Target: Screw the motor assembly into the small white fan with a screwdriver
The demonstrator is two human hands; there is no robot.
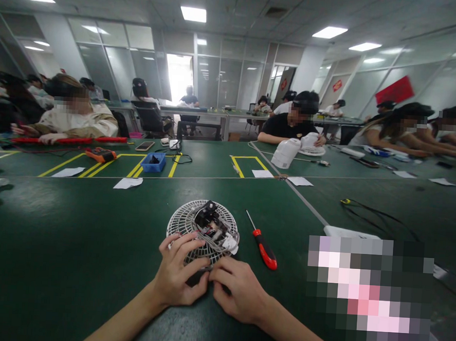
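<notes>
Blue tray: set toward the far side | left hand: fingers curled over near-left part of white fan grille; any pinch cannot be told | grille: laid flat on green table, topped by motor assembly | right hand: fingers bunched at near edge, grip hidden | red-black screwdriver: laid near grille

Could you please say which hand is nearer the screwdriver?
Right: the right hand is just left of the screwdriver; the left hand is farther left, at the grille.
</notes>
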